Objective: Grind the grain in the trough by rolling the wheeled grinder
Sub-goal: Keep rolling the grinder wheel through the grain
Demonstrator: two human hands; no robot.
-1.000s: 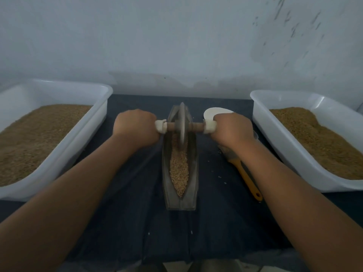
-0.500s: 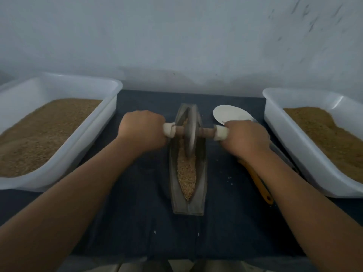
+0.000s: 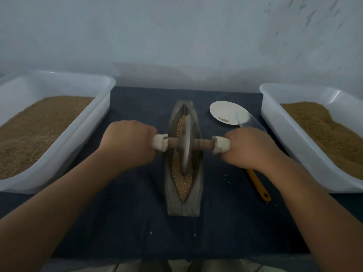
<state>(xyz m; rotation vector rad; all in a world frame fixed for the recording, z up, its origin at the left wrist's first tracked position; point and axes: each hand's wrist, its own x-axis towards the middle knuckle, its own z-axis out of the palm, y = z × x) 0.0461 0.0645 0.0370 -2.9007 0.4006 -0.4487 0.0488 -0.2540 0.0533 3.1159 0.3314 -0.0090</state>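
At table middle: trough (image 3: 183, 209), long axis running near edge to far edge. Mid-length sits wheeled grinder (image 3: 186, 146), wheel in grain (image 3: 183, 185), axle crosswise. Axle ends gripped by left hand (image 3: 127, 142) and right hand (image 3: 249, 148) (level, equally near). Roll line likely follows trough.

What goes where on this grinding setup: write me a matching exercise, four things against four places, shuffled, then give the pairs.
Things:
1. grinder wheel
2. white plate
3. orange handle
4. left tub

Places:
A. beyond the right hand, on the dark cloth
B. at the cloth's left side, holding brown grain
C. standing in the trough
D. running out from under the right hand, toward the person

Pairs: 1-C, 2-A, 3-D, 4-B.
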